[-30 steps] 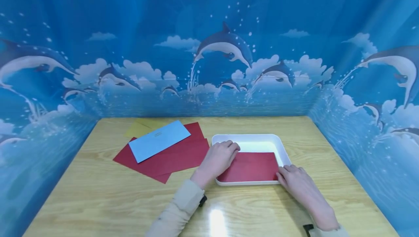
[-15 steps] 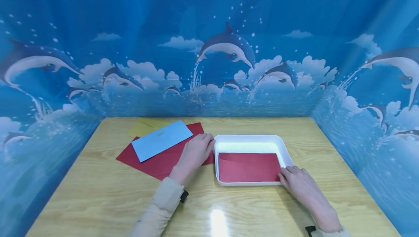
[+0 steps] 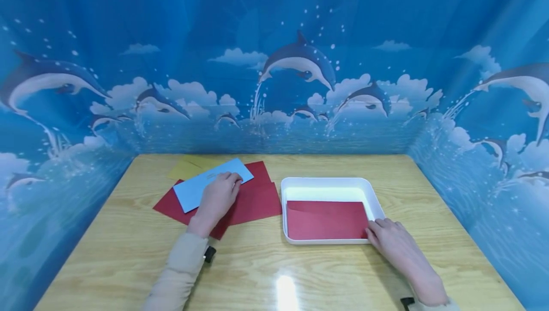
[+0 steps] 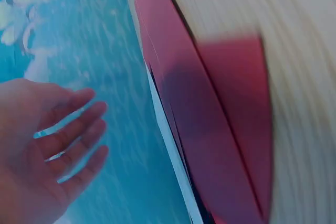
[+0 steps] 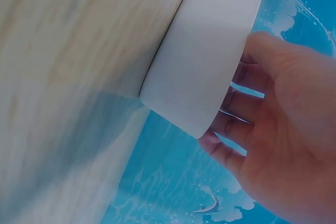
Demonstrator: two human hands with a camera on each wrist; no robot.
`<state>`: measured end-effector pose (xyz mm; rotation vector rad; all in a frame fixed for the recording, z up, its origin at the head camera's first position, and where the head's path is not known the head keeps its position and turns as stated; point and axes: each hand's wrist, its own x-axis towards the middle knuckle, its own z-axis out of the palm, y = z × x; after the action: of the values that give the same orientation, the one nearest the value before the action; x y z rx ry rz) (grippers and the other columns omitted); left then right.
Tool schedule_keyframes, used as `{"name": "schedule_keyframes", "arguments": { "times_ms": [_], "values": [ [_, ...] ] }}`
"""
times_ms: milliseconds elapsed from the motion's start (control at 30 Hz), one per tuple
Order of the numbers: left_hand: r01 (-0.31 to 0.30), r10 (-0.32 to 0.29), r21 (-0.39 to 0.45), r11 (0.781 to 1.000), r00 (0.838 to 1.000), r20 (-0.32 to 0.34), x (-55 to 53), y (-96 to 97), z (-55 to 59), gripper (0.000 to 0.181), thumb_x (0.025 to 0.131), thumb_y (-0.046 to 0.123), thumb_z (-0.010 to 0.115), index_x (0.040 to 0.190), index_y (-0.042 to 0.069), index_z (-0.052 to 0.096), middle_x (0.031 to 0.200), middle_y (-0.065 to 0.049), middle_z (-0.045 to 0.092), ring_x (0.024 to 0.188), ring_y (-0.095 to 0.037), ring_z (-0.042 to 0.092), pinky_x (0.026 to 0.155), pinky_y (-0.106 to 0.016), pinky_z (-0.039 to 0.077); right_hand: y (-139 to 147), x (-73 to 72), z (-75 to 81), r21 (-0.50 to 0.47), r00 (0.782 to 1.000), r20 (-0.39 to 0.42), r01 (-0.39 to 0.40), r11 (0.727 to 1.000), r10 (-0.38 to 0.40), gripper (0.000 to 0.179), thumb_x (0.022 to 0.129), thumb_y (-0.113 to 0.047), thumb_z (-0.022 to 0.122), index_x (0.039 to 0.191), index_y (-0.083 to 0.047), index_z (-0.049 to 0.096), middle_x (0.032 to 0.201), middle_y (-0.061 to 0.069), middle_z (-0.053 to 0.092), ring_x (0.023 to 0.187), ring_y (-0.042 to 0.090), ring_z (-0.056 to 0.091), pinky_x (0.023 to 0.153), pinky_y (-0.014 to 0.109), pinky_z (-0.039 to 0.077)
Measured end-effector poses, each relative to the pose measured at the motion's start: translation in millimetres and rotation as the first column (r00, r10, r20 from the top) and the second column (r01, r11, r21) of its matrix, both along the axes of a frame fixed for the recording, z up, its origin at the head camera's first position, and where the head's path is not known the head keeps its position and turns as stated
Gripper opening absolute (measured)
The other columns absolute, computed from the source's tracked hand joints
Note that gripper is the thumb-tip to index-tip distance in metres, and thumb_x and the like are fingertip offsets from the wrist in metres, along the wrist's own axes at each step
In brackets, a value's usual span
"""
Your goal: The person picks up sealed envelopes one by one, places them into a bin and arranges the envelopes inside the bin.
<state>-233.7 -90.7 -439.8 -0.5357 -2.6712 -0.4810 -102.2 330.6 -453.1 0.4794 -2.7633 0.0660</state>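
My left hand (image 3: 219, 195) hovers over a pile of paper envelopes, fingers loosely bent and holding nothing; the left wrist view shows this hand (image 4: 58, 145) apart from the paper. Topmost is a light blue envelope (image 3: 195, 191) with small print, partly hidden by the hand. Beneath it red envelopes (image 3: 257, 203) overlap at angles. Another red envelope (image 3: 328, 220) lies flat in the front part of a white tray (image 3: 324, 183). At the tray's front right corner, my right hand (image 3: 396, 244) grips the rim. In the right wrist view its fingertips (image 5: 215, 142) go behind the tray wall.
Yellow envelopes (image 3: 188, 165) lie behind the blue one, partly covered. The wooden table (image 3: 257, 273) carries everything, with bare wood in front of the tray. A blue dolphin-print curtain (image 3: 257, 129) closes off the back and sides.
My left hand has left the tray and moved leftward to above the blue envelope. The red envelope in the tray is now fully uncovered. My right hand has stayed at the tray corner.
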Motion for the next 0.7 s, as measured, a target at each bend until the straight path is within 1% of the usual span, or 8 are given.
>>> {"name": "schedule_keyframes", "arguments": {
  "times_ms": [100, 200, 267, 333, 400, 467, 600, 700],
  "values": [
    [-0.029, 0.03, -0.016, 0.999, 0.999, 0.022, -2.5, -17.2, -2.6, 0.021, 0.092, 0.013, 0.076, 0.11, 0.003, 0.072, 0.104, -0.015, 0.069, 0.099, -0.033, 0.065, 0.08, -0.045, 0.059, 0.0, 0.0, -0.2, -0.001, 1.0, -0.002, -0.003, 1.0, 0.003, 0.011, 0.087, -0.011, 0.074, 0.081, -0.014, 0.065, 0.07, -0.007, 0.047, 0.07, 0.017, 0.051, 0.063, 0.037, 0.042],
    [-0.047, 0.053, -0.064, 0.997, 0.994, 0.099, -2.6, -32.6, -5.9, 0.029, 0.094, 0.013, 0.073, 0.119, -0.001, 0.07, 0.118, -0.021, 0.068, 0.11, -0.04, 0.063, 0.091, -0.05, 0.055, 0.0, -0.2, 0.0, -0.004, 1.0, 0.017, 0.006, 1.0, -0.005, 0.01, 0.089, -0.011, 0.072, 0.082, -0.014, 0.065, 0.07, -0.007, 0.047, 0.071, 0.017, 0.051, 0.063, 0.037, 0.042],
    [-0.042, 0.062, -0.111, 0.993, 0.981, 0.183, -0.5, -40.6, -8.1, 0.034, 0.096, 0.015, 0.07, 0.126, -0.003, 0.068, 0.128, -0.024, 0.064, 0.118, -0.044, 0.06, 0.096, -0.054, 0.052, -0.3, 0.0, 0.3, -0.005, 1.0, 0.028, 0.009, 1.0, -0.009, 0.009, 0.09, -0.011, 0.071, 0.083, -0.014, 0.066, 0.071, -0.007, 0.047, 0.071, 0.016, 0.051, 0.064, 0.037, 0.043],
    [-0.027, 0.065, -0.145, 0.989, 0.963, 0.261, 1.8, -46.2, -10.8, 0.04, 0.097, 0.016, 0.069, 0.132, -0.003, 0.064, 0.136, -0.027, 0.059, 0.125, -0.046, 0.056, 0.101, -0.057, 0.049, -0.2, 0.1, 0.2, -0.005, 1.0, 0.029, 0.01, 1.0, -0.009, 0.009, 0.09, -0.011, 0.071, 0.083, -0.014, 0.066, 0.07, -0.007, 0.047, 0.07, 0.016, 0.05, 0.064, 0.037, 0.043],
    [-0.013, 0.064, -0.162, 0.987, 0.947, 0.316, 3.9, -49.1, -12.7, 0.044, 0.097, 0.016, 0.069, 0.136, -0.003, 0.061, 0.14, -0.028, 0.055, 0.128, -0.047, 0.053, 0.103, -0.058, 0.047, 0.0, 0.1, 0.6, -0.004, 0.999, 0.031, 0.01, 1.0, -0.01, 0.008, 0.09, -0.011, 0.071, 0.084, -0.014, 0.066, 0.07, -0.007, 0.048, 0.07, 0.016, 0.05, 0.064, 0.037, 0.043],
    [-0.006, 0.062, -0.163, 0.987, 0.938, 0.342, 4.8, -50.5, -13.7, 0.048, 0.097, 0.016, 0.07, 0.139, -0.003, 0.058, 0.143, -0.028, 0.053, 0.131, -0.047, 0.05, 0.105, -0.058, 0.045, 0.1, 0.2, 1.2, -0.004, 0.999, 0.037, 0.013, 1.0, -0.013, 0.008, 0.091, -0.011, 0.071, 0.085, -0.014, 0.067, 0.071, -0.006, 0.048, 0.071, 0.016, 0.05, 0.064, 0.038, 0.043],
    [-0.003, 0.062, -0.163, 0.987, 0.931, 0.359, 6.0, -51.3, -13.2, 0.049, 0.096, 0.016, 0.07, 0.14, -0.002, 0.057, 0.145, -0.027, 0.052, 0.133, -0.046, 0.048, 0.106, -0.058, 0.044, -0.6, -0.4, 1.8, -0.007, 0.998, 0.059, 0.025, 1.0, -0.025, 0.008, 0.092, -0.012, 0.07, 0.085, -0.014, 0.067, 0.071, -0.006, 0.049, 0.072, 0.016, 0.051, 0.065, 0.039, 0.043],
    [0.009, 0.05, -0.155, 0.988, 0.928, 0.369, 8.7, -51.2, -12.4, 0.047, 0.097, 0.016, 0.07, 0.139, -0.001, 0.059, 0.144, -0.027, 0.053, 0.133, -0.046, 0.049, 0.107, -0.057, 0.044, -1.2, -0.4, 1.9, -0.009, 0.998, 0.062, 0.026, 1.0, -0.025, 0.009, 0.092, -0.012, 0.07, 0.084, -0.015, 0.066, 0.071, -0.007, 0.049, 0.072, 0.016, 0.051, 0.064, 0.038, 0.043]
  ]
}}
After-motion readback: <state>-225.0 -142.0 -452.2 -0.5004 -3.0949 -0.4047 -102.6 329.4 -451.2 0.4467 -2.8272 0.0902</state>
